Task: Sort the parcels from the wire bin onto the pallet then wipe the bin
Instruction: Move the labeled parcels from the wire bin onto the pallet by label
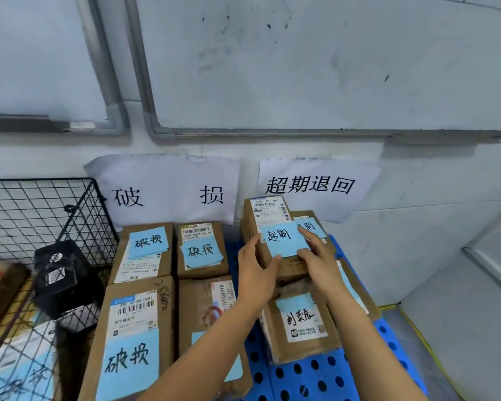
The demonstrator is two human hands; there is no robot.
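Observation:
A brown cardboard parcel (268, 219) with a white shipping label and a blue handwritten note sits on top of a stack at the back right of the blue perforated pallet (310, 374). My left hand (256, 270) grips its left front corner and my right hand (318, 256) clasps its right side, fingers over the blue note. Below it lies another parcel (301, 325) with a blue note. The black wire bin (38, 215) stands at the left, holding a black wrapped parcel (61, 276) and more parcels lower down.
Several brown parcels with blue notes (148, 250) fill the left half of the pallet under a paper wall sign (168, 189). A second sign (313, 186) hangs above the right stack. Whiteboards are on the wall behind. A yellow floor line (417, 337) runs at the right.

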